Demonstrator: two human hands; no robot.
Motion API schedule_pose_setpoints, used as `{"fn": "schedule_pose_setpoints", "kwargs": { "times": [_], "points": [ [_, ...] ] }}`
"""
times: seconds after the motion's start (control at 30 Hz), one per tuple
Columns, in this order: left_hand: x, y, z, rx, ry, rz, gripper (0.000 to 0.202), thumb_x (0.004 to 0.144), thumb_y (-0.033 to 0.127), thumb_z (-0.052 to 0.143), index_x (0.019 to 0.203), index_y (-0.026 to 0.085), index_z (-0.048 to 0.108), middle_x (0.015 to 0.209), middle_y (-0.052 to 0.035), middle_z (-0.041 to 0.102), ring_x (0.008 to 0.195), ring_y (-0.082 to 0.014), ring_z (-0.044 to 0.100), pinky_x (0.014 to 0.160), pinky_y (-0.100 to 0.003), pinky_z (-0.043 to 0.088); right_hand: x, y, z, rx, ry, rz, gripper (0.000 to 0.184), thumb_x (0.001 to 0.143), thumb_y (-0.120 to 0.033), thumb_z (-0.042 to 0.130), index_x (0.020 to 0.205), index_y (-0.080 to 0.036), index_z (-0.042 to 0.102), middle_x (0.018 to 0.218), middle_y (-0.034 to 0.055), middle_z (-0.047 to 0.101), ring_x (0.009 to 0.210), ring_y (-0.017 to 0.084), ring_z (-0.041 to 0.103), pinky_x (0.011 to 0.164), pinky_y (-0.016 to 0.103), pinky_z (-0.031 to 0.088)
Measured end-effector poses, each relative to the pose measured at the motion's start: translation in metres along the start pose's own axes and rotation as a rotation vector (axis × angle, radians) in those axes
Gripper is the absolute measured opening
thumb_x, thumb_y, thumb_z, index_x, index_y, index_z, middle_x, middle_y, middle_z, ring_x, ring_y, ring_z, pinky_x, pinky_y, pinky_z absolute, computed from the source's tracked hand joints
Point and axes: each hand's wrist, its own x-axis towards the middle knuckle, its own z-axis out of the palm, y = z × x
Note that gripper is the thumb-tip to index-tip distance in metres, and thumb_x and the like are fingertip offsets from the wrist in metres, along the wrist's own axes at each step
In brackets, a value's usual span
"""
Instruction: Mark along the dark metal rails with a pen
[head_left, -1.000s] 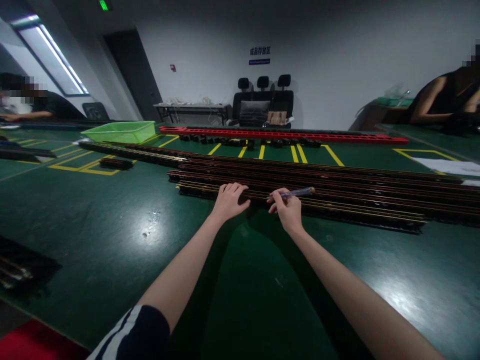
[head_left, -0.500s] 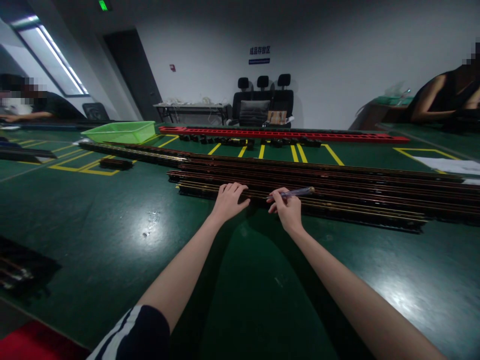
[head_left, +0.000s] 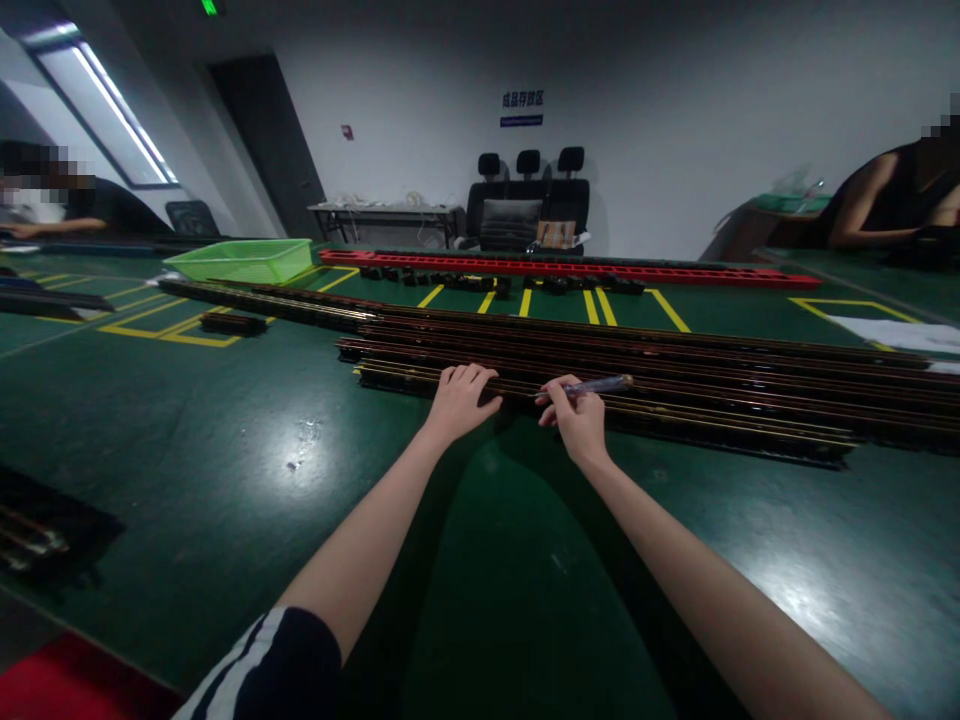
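Several long dark rails with brass-coloured edges (head_left: 712,400) lie side by side across the green table (head_left: 225,440). My left hand (head_left: 459,400) rests on the nearest rail, fingers curled over its top edge. Just to its right, my right hand (head_left: 579,418) pinches a small blue-handled screwdriver (head_left: 600,385), which lies nearly level along the same rail with its handle pointing right. The two hands are about a hand's width apart.
A green plastic basket (head_left: 244,262) stands at the back left, and a long red strip (head_left: 562,270) runs along the far edge with small dark parts before it. Yellow marking lines cross the table. Other people sit at far left and far right. Dark parts lie at my near left (head_left: 37,530).
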Motion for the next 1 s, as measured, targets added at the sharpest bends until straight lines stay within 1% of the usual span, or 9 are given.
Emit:
{"fn": "schedule_pose_setpoints", "kwargs": {
  "times": [0.37, 0.77, 1.0],
  "points": [
    [0.0004, 0.0013, -0.0033, -0.014, -0.022, -0.004, 0.034, 0.088, 0.037, 0.05, 0.115, 0.018, 0.057, 0.114, -0.0077, 0.061, 0.107, -0.0239, 0.053, 0.098, -0.041, 0.032, -0.0008, -0.0011, 0.0, -0.012, -0.002, -0.01, 0.034, 0.08, -0.049, 0.054, 0.074, -0.016, 0.057, 0.066, 0.0056, 0.066, 0.041, 0.012, 0.057, 0.043, 0.023, 0.043],
    [-0.0001, 0.0021, -0.0039, -0.029, -0.017, -0.005, 0.034, 0.088, 0.036, 0.05, 0.115, 0.018, 0.058, 0.114, -0.0076, 0.062, 0.107, -0.0239, 0.052, 0.098, -0.041, 0.032, -0.0002, 0.0011, -0.0008, -0.03, -0.02, -0.019, 0.033, 0.082, -0.048, 0.053, 0.076, -0.016, 0.057, 0.068, 0.0056, 0.067, 0.043, 0.013, 0.058, 0.044, 0.023, 0.044],
    [0.0002, 0.0019, -0.0029, -0.02, 0.01, -0.006, 0.031, 0.087, 0.035, 0.05, 0.112, 0.02, 0.059, 0.113, -0.0073, 0.064, 0.108, -0.0243, 0.054, 0.1, -0.043, 0.03, -0.0007, -0.0006, 0.0002, -0.038, -0.011, -0.022, 0.034, 0.082, -0.048, 0.052, 0.074, -0.016, 0.057, 0.067, 0.0055, 0.066, 0.042, 0.012, 0.057, 0.043, 0.022, 0.043]
  ]
}}
